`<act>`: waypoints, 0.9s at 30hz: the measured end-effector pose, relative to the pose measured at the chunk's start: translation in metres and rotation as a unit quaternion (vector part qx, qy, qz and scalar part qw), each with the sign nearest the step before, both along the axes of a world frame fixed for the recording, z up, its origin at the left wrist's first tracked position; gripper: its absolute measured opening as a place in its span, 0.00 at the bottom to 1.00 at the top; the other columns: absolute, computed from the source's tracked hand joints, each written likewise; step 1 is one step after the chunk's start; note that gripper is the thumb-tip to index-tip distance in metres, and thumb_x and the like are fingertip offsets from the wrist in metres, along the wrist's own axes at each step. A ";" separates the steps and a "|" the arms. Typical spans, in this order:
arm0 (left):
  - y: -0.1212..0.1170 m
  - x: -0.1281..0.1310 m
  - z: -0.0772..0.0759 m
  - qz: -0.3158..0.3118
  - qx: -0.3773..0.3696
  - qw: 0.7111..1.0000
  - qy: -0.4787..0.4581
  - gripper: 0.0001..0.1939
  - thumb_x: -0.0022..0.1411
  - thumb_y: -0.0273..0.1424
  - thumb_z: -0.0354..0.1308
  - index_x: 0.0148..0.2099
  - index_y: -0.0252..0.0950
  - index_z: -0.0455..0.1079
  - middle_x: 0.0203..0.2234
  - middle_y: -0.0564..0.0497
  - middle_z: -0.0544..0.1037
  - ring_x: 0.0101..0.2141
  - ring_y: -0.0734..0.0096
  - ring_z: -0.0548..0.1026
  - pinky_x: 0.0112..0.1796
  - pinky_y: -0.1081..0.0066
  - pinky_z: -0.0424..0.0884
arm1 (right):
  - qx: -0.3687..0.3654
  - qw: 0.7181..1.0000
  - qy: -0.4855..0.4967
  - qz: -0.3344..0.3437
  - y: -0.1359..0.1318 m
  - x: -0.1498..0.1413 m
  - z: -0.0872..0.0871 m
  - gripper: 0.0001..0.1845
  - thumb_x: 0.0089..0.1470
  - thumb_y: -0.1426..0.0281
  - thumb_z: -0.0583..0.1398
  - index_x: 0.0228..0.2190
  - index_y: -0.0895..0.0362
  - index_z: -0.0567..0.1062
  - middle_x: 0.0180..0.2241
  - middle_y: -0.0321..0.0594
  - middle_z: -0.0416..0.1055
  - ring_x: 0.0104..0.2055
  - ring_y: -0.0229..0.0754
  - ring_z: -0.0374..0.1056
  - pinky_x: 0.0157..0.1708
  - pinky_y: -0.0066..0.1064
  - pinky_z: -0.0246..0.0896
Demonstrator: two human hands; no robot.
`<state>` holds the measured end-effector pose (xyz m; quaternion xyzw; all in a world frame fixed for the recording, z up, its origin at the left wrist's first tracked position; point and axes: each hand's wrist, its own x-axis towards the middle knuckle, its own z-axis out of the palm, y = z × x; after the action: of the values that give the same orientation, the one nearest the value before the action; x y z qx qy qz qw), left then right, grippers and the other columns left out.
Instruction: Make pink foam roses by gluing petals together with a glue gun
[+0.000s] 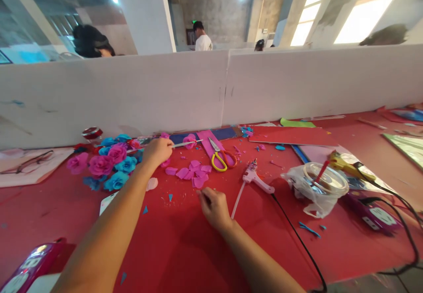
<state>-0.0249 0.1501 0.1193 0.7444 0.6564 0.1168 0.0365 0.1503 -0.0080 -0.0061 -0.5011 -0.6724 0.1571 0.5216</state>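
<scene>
L hand (157, 154) is up past the middle of the red tabletop (178, 249), fingers pinched on a thin pale stick (181, 144), tip pointing R; a pink paper flower (189, 138) sits right at the stick, can't tell if attached. R hand (213, 207) is low & nearer the wearer, fingers curled; can't tell if it's gripping anything. Loose pink petals (194, 172) lie btwn the hands, just beyond R hand. Scissors (215, 158) w/ yellow & orange handles lie partly on a pink paper strip (205, 139), blades apart. Pale glue gun (259, 182) is R of R hand, w/ black cord. Bunch of pink & blue flowers (115, 161) is L of L hand. Far R: lidded cup (325, 180) in a plastic bag, w/ red straw.
</scene>
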 end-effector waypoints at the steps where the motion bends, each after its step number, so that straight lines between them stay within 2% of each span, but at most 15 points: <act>1: -0.013 -0.002 -0.004 -0.006 -0.013 0.997 -0.082 0.12 0.54 0.28 0.53 0.35 0.38 0.77 0.28 0.47 0.78 0.32 0.65 0.74 0.33 0.70 0.65 | -0.036 0.997 0.072 -0.008 0.003 0.002 0.002 0.18 0.58 0.65 0.54 0.19 0.57 0.67 0.15 0.32 0.58 0.17 0.32 0.52 0.20 0.25 0.45; 2: -0.027 -0.002 -0.009 -0.020 -0.052 0.981 -0.184 0.11 0.54 0.29 0.52 0.34 0.37 0.76 0.24 0.49 0.76 0.28 0.69 0.72 0.30 0.73 0.64 | -0.067 0.987 0.144 -0.012 0.007 0.005 0.004 0.16 0.57 0.63 0.55 0.21 0.58 0.69 0.16 0.32 0.60 0.19 0.32 0.54 0.20 0.25 0.47; 3: -0.042 -0.001 -0.017 -0.039 -0.114 0.949 -0.292 0.10 0.54 0.29 0.52 0.32 0.35 0.75 0.21 0.50 0.73 0.25 0.72 0.70 0.26 0.75 0.61 | -0.093 0.973 0.210 -0.011 0.010 0.007 0.007 0.15 0.56 0.61 0.56 0.24 0.58 0.71 0.18 0.33 0.63 0.20 0.33 0.56 0.21 0.25 0.50; 5: -0.071 0.006 -0.033 -0.050 -0.242 0.849 -0.467 0.08 0.53 0.32 0.56 0.33 0.34 0.73 0.20 0.53 0.69 0.20 0.77 0.65 0.20 0.77 0.53 | -0.121 0.943 0.310 0.001 0.014 0.012 0.013 0.14 0.52 0.60 0.59 0.29 0.59 0.74 0.22 0.36 0.68 0.22 0.34 0.59 0.23 0.26 0.55; 6: -0.085 0.010 -0.041 -0.045 -0.289 0.801 -0.522 0.08 0.50 0.33 0.58 0.33 0.34 0.72 0.19 0.54 0.67 0.19 0.79 0.62 0.19 0.78 0.49 | -0.131 0.931 0.341 0.011 0.015 0.014 0.016 0.14 0.51 0.59 0.60 0.31 0.59 0.75 0.24 0.36 0.69 0.23 0.35 0.60 0.24 0.27 0.56; 7: -0.098 0.015 -0.048 -0.038 -0.312 0.767 -0.560 0.09 0.49 0.33 0.60 0.32 0.33 0.71 0.19 0.55 0.66 0.18 0.81 0.60 0.19 0.78 0.48 | -0.138 0.922 0.362 0.020 0.016 0.015 0.019 0.15 0.50 0.59 0.61 0.31 0.58 0.76 0.24 0.36 0.70 0.23 0.35 0.61 0.25 0.27 0.57; 8: -0.108 0.019 -0.054 -0.026 -0.335 0.742 -0.580 0.09 0.48 0.32 0.61 0.32 0.32 0.71 0.19 0.55 0.65 0.18 0.82 0.60 0.19 0.79 0.47 | -0.143 0.915 0.376 0.028 0.016 0.017 0.021 0.15 0.49 0.59 0.62 0.31 0.58 0.76 0.24 0.36 0.70 0.24 0.35 0.61 0.25 0.27 0.58; 10: -0.126 0.026 -0.063 -0.008 -0.357 0.712 -0.604 0.09 0.47 0.31 0.63 0.32 0.32 0.71 0.19 0.55 0.65 0.19 0.82 0.60 0.19 0.79 0.46 | -0.146 0.906 0.396 0.029 0.017 0.021 0.023 0.15 0.47 0.58 0.63 0.30 0.58 0.76 0.24 0.36 0.70 0.24 0.35 0.61 0.25 0.27 0.57; 15: -0.148 0.028 -0.077 0.027 -0.381 0.688 -0.618 0.11 0.44 0.32 0.65 0.31 0.32 0.72 0.18 0.54 0.66 0.19 0.81 0.60 0.19 0.78 0.45 | -0.108 0.878 0.466 -0.037 0.022 0.037 0.026 0.15 0.47 0.58 0.62 0.31 0.57 0.76 0.24 0.35 0.69 0.22 0.32 0.57 0.22 0.26 0.51; 18: -0.152 0.025 -0.083 0.028 -0.383 0.688 -0.615 0.13 0.43 0.33 0.66 0.32 0.31 0.73 0.18 0.54 0.66 0.19 0.81 0.60 0.19 0.78 0.44 | -0.109 0.866 0.487 -0.030 0.023 0.043 0.029 0.14 0.45 0.59 0.64 0.30 0.57 0.76 0.24 0.34 0.69 0.23 0.32 0.57 0.23 0.26 0.51; 22: -0.155 0.022 -0.087 0.035 -0.385 0.694 -0.608 0.15 0.40 0.34 0.68 0.31 0.31 0.73 0.18 0.54 0.66 0.19 0.81 0.61 0.19 0.78 0.43 | -0.115 0.871 0.477 -0.005 0.022 0.041 0.031 0.12 0.44 0.61 0.65 0.28 0.57 0.77 0.23 0.34 0.69 0.23 0.32 0.59 0.23 0.26 0.51; 27: -0.158 0.016 -0.087 0.033 -0.383 0.701 -0.601 0.16 0.41 0.36 0.68 0.32 0.31 0.73 0.19 0.54 0.66 0.20 0.81 0.62 0.19 0.77 0.45 | -0.131 0.881 0.454 0.013 0.019 0.037 0.029 0.12 0.47 0.60 0.63 0.25 0.58 0.75 0.22 0.35 0.69 0.22 0.33 0.59 0.21 0.26 0.49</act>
<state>-0.0090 -0.0082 0.0322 0.4155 0.5074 0.2789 0.7015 0.1876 0.0114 0.0228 -0.4301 -0.3419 0.4609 0.6969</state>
